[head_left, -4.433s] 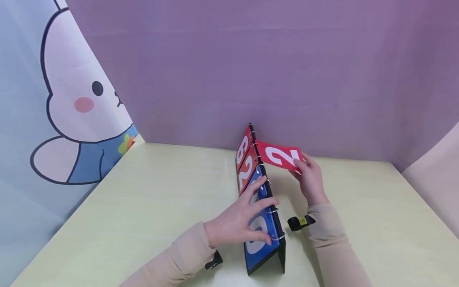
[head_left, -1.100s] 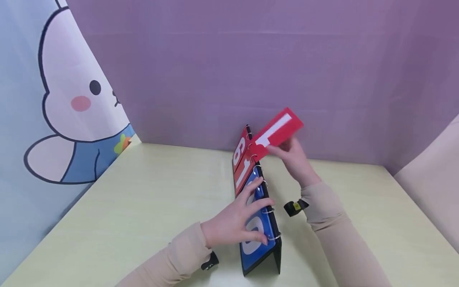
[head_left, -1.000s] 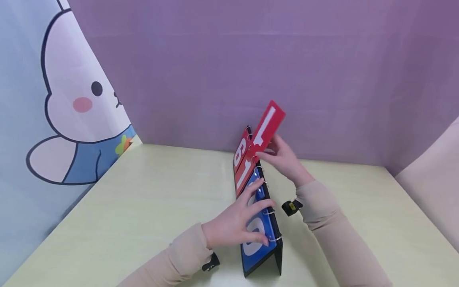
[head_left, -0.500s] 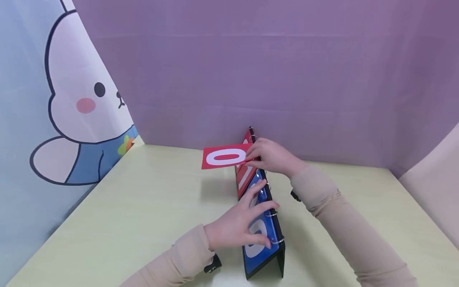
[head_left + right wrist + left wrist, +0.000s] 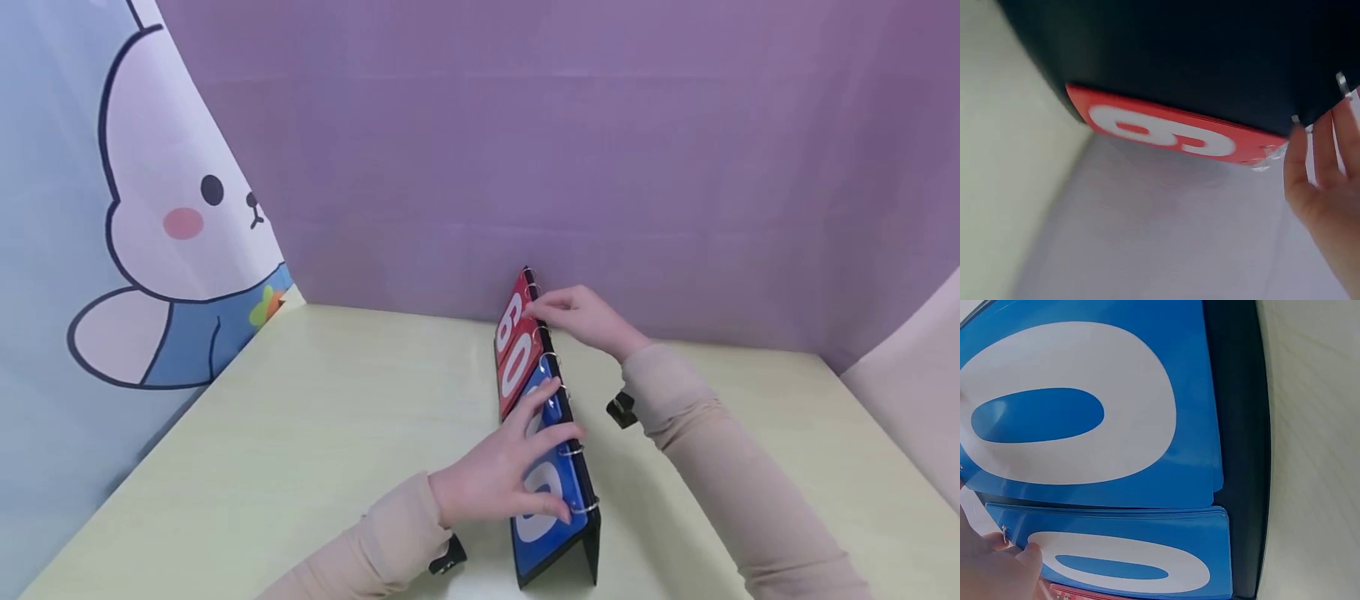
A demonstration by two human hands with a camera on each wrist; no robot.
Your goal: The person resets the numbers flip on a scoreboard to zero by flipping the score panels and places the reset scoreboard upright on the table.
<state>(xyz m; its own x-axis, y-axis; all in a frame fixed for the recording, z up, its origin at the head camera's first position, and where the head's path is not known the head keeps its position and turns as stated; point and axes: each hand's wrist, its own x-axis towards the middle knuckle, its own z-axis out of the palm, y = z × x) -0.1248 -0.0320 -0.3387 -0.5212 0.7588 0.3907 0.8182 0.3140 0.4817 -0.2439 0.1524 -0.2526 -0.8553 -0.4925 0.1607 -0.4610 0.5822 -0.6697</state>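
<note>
- The left hand (image 5: 502, 471) has its fingers spread wide, and I see nothing that it grasps. It rests over the glossy blue rectangular cards (image 5: 1191, 381) of a black, tent-shaped stand (image 5: 1241, 425). In my judgement, it should press here only gently, so that the stand does not slide or fold.
- The right hand (image 5: 581, 318) has its fingers drawn close together at the ridge, beside the red rectangular cards (image 5: 510, 321). Whether they pinch 1 card or only touch, I cannot tell. To do this step well, I think they should lift 1 card at a time and guide it slowly around the silver metal rings (image 5: 585, 507).
- The stand is upright on the pale yellow table (image 5: 375, 417), before the purple backdrop (image 5: 525, 150).
- Its left face shows 4 white digits: 0 and 0 on blue, nearer; 0 and a 6 or 9 on red, farther.
- On its right face, a red card hangs at the far end, also with 6 or 9.
</note>
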